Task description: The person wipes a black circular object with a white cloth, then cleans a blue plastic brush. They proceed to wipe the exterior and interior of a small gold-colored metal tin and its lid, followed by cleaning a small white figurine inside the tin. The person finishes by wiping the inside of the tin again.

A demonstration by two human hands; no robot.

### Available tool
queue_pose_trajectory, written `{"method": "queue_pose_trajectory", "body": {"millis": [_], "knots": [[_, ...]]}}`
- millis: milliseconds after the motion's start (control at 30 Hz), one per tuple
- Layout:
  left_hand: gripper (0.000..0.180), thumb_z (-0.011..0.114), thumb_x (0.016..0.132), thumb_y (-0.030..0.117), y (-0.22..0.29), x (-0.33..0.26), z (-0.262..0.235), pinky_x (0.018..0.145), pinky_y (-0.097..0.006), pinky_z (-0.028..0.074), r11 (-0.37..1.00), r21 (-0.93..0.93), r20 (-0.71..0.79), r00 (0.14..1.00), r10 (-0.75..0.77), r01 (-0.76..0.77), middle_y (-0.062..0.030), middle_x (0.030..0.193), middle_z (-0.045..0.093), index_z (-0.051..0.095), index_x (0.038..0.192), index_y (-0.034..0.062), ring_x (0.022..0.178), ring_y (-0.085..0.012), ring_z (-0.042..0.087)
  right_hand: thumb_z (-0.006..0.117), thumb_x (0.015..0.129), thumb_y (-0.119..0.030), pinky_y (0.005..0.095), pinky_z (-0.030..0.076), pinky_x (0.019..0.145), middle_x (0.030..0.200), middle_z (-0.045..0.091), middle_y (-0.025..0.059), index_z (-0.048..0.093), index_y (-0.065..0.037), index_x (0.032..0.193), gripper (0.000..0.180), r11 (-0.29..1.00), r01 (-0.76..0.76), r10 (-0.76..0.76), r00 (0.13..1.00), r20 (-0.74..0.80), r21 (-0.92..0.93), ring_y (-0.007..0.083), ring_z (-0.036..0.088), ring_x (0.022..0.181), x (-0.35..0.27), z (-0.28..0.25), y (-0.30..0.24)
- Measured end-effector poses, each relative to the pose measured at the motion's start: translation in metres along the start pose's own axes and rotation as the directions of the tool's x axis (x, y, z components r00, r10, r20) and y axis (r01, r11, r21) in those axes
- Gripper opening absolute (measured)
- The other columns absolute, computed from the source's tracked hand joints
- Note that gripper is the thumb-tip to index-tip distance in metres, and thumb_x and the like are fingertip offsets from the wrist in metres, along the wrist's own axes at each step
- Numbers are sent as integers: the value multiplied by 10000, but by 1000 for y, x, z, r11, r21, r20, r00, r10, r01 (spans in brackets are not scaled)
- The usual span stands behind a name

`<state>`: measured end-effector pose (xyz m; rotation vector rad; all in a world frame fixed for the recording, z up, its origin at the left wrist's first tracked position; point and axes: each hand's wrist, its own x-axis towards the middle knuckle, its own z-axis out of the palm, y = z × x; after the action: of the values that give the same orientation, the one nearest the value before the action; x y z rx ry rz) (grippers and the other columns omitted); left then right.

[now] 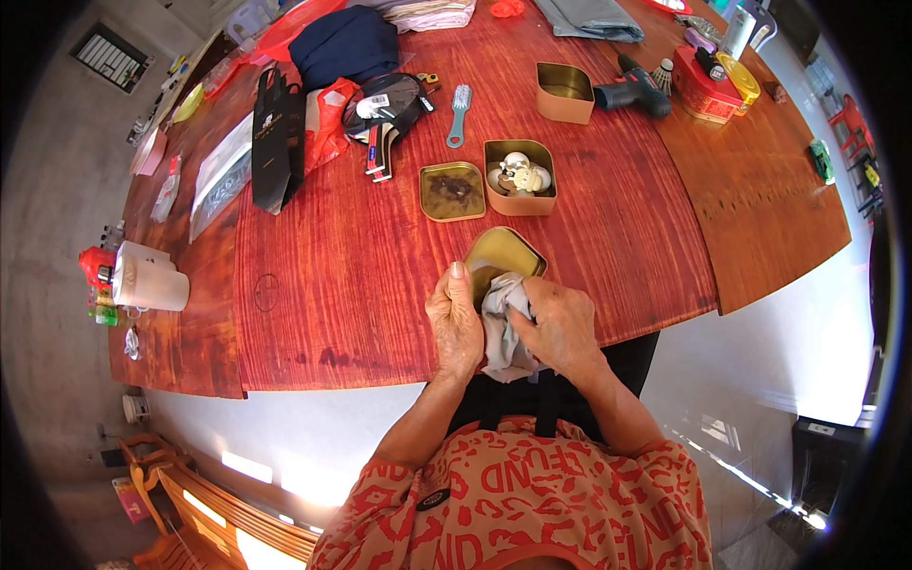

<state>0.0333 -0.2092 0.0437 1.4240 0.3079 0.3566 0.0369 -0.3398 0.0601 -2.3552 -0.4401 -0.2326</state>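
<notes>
My left hand [453, 321] grips the left edge of a shallow tin lid [508, 249] with a gold inside and one rounded corner, tilted at the table's front edge. My right hand [560, 321] is closed on a crumpled grey cloth [503, 328] pressed against the lid's inside; the cloth's lower end hangs toward my lap. Just beyond sits an open copper-coloured tin [521, 205] with several small white and cream figures [521, 176] in it. Beside that tin, to the left, a second lid [439, 201] lies with its stained gold inside up.
Farther back stand another open tin [562, 106], a power drill [635, 90] and a red tin [708, 87]. A blue-handled brush [458, 119], a black paper bag [276, 152] and a dark cloth bundle [344, 43] lie left of them. A white pitcher [152, 283] is at the left edge.
</notes>
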Motion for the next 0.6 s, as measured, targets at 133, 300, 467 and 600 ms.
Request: {"method": "queue_pose_trajectory", "body": {"millis": [133,300,467,600], "knots": [[460,486,972,431,5,-1,-1,578,-230,307,1000,18,-20,1000,8,-7,76,662,369,424,649,110,644,-46,315,677,716,-140,428,474,578,684,604,160,553,-20,772,182,981,47,-76,986,151,186,334,621,641,-3,-5,-1],[460,483,972,437,13,-2,1,571,-234,291,1000,-5,33,999,16,-16,78,680,346,389,645,127,654,-51,293,673,674,-55,418,463,597,782,593,142,601,-13,999,336,980,121,-80,965,-248,156,322,590,690,13,-11,9],[425,399,1014,374,-3,-6,-2,574,-220,353,999,-29,107,994,-33,36,60,722,491,501,711,96,647,-29,389,669,622,-20,390,465,637,808,567,109,591,-19,1050,436,977,210,-191,933,-305,29,296,560,731,26,-4,-5],[428,378,1015,381,-6,-1,-2,580,-208,423,989,-97,66,992,-108,114,17,741,565,555,771,77,657,-28,492,651,636,2,394,462,637,797,567,98,604,-18,1031,399,960,247,-213,950,-227,131,280,564,732,20,3,-11]]}}
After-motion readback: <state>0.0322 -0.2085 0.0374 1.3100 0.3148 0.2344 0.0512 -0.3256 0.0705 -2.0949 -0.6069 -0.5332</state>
